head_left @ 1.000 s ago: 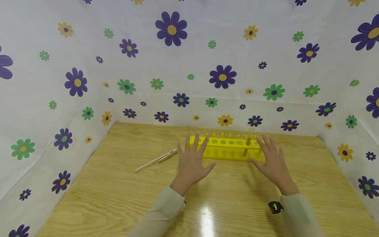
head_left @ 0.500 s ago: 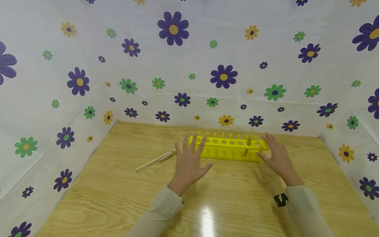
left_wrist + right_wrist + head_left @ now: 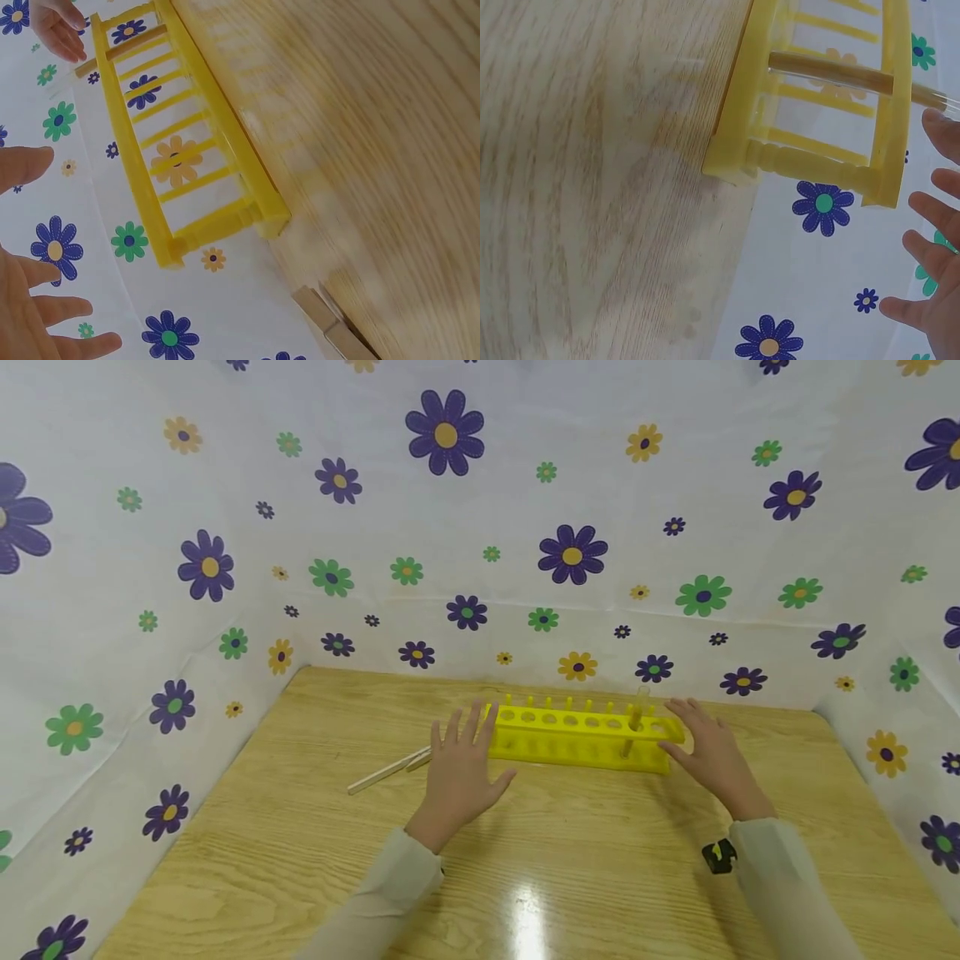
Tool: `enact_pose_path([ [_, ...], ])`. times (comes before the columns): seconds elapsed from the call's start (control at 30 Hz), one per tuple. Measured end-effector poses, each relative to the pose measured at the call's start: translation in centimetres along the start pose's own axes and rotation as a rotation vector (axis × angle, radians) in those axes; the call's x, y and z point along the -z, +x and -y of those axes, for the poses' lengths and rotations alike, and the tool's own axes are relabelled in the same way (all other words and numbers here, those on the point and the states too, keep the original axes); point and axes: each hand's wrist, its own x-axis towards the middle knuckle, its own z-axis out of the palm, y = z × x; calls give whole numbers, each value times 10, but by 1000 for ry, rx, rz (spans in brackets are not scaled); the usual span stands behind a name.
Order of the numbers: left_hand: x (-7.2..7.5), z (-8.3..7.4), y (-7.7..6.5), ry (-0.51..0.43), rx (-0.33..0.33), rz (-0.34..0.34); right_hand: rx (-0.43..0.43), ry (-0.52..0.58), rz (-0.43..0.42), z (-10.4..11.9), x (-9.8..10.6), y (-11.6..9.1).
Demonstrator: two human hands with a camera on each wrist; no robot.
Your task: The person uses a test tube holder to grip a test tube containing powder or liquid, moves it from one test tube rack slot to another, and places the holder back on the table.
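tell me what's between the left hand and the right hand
Between the left hand and right hand, the head view shows the yellow rack holding one tube, and nearer the person, bare tabletop.

Wooden clamp [image 3: 381, 775] partly hidden, yellow rack [image 3: 577, 756] partly covered, sleeves [image 3: 375, 897] cropped

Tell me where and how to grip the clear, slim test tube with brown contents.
Pinch the upper end of the clear test tube, which stands free above the yellow plastic rack. Come from the right, probably with the right hand: the tube stands near the rack's right end, closest to that hand.
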Motion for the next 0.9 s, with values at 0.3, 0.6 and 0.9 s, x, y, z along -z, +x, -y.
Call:
enact_pose_path([
  [0.3, 0, 19, -4, 6, 13, 2, 9, -20, 28, -2, 2, 5],
  [0.6, 2, 44, -5, 31, 8, 2, 131, -199, -33, -7, 2, 7],
  [0.9, 5, 72, -6, 54, -29, 82, 239, -268, -51, -8, 4, 8],
])
